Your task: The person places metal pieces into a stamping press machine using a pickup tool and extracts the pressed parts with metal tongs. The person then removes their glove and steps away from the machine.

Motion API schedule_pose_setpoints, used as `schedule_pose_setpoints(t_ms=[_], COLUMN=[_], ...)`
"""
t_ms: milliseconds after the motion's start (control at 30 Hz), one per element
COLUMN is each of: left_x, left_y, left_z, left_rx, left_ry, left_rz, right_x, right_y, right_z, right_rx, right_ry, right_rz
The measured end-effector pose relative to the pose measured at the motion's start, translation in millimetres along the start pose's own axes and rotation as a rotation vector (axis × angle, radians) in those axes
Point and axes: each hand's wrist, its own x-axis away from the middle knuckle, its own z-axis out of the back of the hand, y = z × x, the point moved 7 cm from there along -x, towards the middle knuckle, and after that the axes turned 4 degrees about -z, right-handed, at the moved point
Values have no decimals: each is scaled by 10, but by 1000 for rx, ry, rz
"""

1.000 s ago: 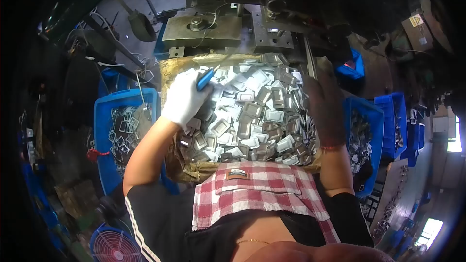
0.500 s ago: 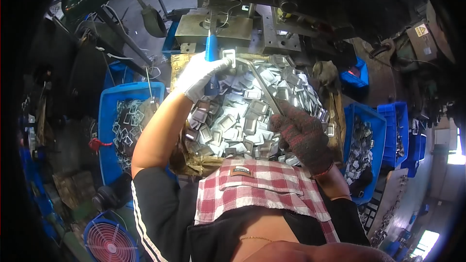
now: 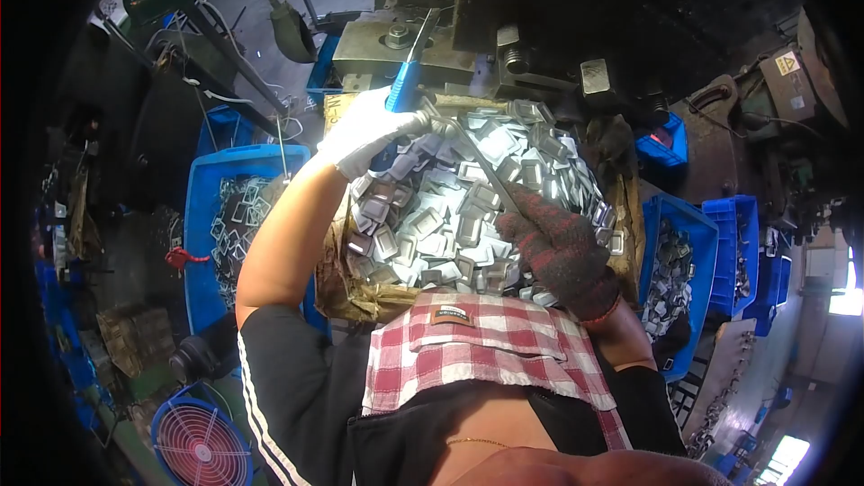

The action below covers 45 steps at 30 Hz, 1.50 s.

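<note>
My left hand (image 3: 364,137), in a white glove, is closed around a blue-handled tool (image 3: 403,88) with a narrow metal end pointing up and away. At its fingertips is a small metal piece (image 3: 434,119), blurred and seen tilted. My right hand (image 3: 565,256), in a dark red-and-black knit glove, grips a long thin metal rod (image 3: 489,173). The rod's far end reaches to the piece at my left fingertips; whether they touch is unclear. Beneath both hands lies a heap of small rectangular metal parts (image 3: 427,220) with raised rims.
Metal press blocks (image 3: 382,56) stand just beyond the heap. A blue bin (image 3: 202,252) with metal frames is on the left, another blue bin (image 3: 706,256) with parts on the right. A blue fan (image 3: 200,441) stands at lower left. Worn brown sheeting (image 3: 360,306) edges the heap.
The blue-handled tool has tilted to the right, and the metal piece at my left fingertips has turned from face-on to tilted. My right hand has hardly moved.
</note>
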Motion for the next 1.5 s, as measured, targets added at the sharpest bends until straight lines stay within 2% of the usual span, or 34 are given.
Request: schedule_pose_setpoints(t_ms=[33, 167, 233, 267, 300, 333, 400, 500, 533, 633, 767, 833, 867, 933, 967, 1000, 1100, 1133, 1233, 1267, 1333, 1400, 1500], left_x=[15, -291, -416, -515, -609, -714, -976, -1322, -1353, -1128, -575, -334, -240, -224, -225, -190, -227, -208, -160, -192, -201, -160, -188], left_y=[63, -79, 74, 153, 239, 306, 431, 455, 432, 494, 419, 118, -9, -72, -93, -66, -107, -78, -77, -210, -368, -371, -429], left_z=[-13, 120, 72, 30, -40, -91, -223, -527, -494, -301, -407, -493, -500, -450, -422, -400, -165, -80, 159, 216, 188, 85, -83], left_rx=[-31, -689, -1033, -1067, -1114, -1161, -1251, -1287, -1280, -1110, -797, -925, -894, -976, -1018, -1034, -1115, -1081, -692, -451, -13, 341, 603], left_ry=[-8, -1, -21, -80, -76, -72, -51, -288, -251, 98, -257, -378, -397, -378, -366, -308, -147, -47, 174, 135, 141, 135, 76], left_rz=[14, -104, -132, -26, -85, -145, -211, -35, 6, -116, -195, -347, -386, -337, -315, -381, -238, -282, -105, 58, 73, 155, 133], right_x=[10, 110, 154, 169, 186, 141, 80, -132, -217, -435, -620, -641, -635, -609, -587, -538, -388, -361, -220, -136, 12, 47, 24], right_y=[30, 142, 193, 203, 224, 107, 224, 155, 121, 99, 366, 366, 385, 414, 307, 183, 161, 236, 246, 204, 192, 152, 52], right_z=[19, 231, 384, 468, 554, 624, 698, 670, 655, 662, 588, 569, 559, 563, 601, 635, 783, 784, 662, 583, 387, 177, 49], right_rx=[-39, -133, -106, -72, -37, 248, 93, -101, -160, 80, 79, 121, 122, 127, 229, 334, 445, 383, 73, -49, -285, -378, -375], right_ry=[-5, 47, 123, 170, 217, 249, 374, 429, 420, 405, 414, 406, 394, 370, 423, 475, 571, 550, 392, 320, 173, 76, -7], right_rz=[-43, -275, -358, -370, -383, -145, -283, -347, -341, -225, -204, -201, -224, -267, -177, -86, 54, 27, -159, -239, -401, -316, -257])
